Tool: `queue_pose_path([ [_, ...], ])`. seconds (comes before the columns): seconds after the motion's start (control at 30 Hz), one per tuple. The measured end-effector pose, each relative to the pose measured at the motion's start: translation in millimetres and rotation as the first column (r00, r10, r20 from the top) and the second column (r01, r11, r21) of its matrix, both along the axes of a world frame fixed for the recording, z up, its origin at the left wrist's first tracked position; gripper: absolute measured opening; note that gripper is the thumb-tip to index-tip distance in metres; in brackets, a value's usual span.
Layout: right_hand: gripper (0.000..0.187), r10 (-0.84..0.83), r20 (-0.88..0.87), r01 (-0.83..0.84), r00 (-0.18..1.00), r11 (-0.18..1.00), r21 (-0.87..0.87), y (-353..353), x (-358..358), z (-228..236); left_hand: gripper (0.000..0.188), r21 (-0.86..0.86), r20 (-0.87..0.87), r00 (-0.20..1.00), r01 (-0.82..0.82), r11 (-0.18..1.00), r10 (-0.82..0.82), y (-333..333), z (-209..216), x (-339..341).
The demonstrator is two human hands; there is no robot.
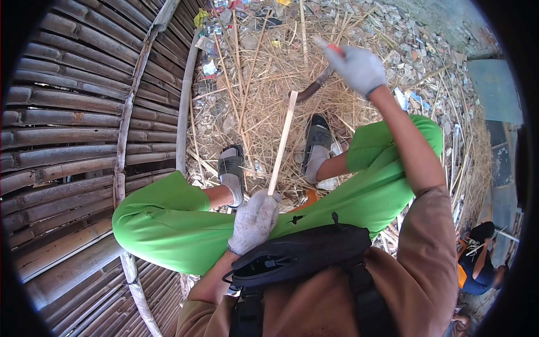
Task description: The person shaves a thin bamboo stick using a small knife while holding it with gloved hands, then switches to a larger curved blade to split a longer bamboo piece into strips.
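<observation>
My left hand (255,222), in a soiled white work glove, is closed around the lower end of a pale, flat bamboo strip (283,143). The strip slants up and away over the ground between my feet. Raised farther out to the right, my gloved right hand (357,68) grips a tool with a red-orange handle (335,49). A pale end juts past its fingers, too blurred to tell its kind. Just below that hand lies a dark, curved bar (313,90), its near end close to the strip's top. Whether the bar joins the tool, I cannot tell.
Straw and thin split strips (247,73) litter the ground, mixed with scraps of rubbish. A bamboo slat wall (73,135) rises at my left. My sandalled feet stand ahead, and a black waist bag (300,253) rests on my lap. Another person (480,258) sits at far right.
</observation>
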State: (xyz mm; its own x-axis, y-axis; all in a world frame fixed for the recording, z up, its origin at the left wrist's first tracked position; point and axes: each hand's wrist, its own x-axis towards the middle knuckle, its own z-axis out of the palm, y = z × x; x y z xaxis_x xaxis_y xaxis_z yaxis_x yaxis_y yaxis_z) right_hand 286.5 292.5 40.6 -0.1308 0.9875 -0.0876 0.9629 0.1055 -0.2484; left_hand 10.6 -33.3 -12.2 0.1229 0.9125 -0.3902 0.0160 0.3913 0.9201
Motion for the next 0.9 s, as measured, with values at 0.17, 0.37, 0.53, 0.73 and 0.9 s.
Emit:
queue_pose_path([
  [0.17, 0.072, 0.064, -0.091, -0.061, 0.994, 0.997, 0.042, -5.5, 8.4, 24.0, 0.027, -0.141, 0.056, 0.984, -0.158, 0.977, 0.167, 10.5, -6.7, -4.8],
  [0.37, 0.064, 0.331, -0.158, -0.349, 0.93, 0.931, -0.108, -97.6, -55.4, -14.3, 0.026, -0.128, 0.079, 0.985, -0.144, 0.981, 0.155, 17.1, -6.2, -4.0],
  [0.53, 0.058, 0.506, -0.176, -0.534, 0.844, 0.82, -0.206, -141.3, -80.3, -23.2, 0.027, -0.1, 0.016, 0.987, -0.16, 0.982, 0.162, 20.0, -1.6, -6.4],
  [0.73, 0.059, 0.568, -0.107, -0.578, 0.816, 0.804, -0.14, -140.5, -77.0, -16.7, 0.026, -0.082, 0.062, 0.983, -0.168, 0.982, 0.174, 18.7, 2.2, 3.9],
  [0.9, 0.062, 0.488, 0.065, -0.486, 0.87, 0.873, -0.048, -72.0, -53.2, -8.6, 0.022, -0.108, 0.081, 0.994, -0.062, 0.992, 0.071, 14.0, -3.5, 3.8],
])
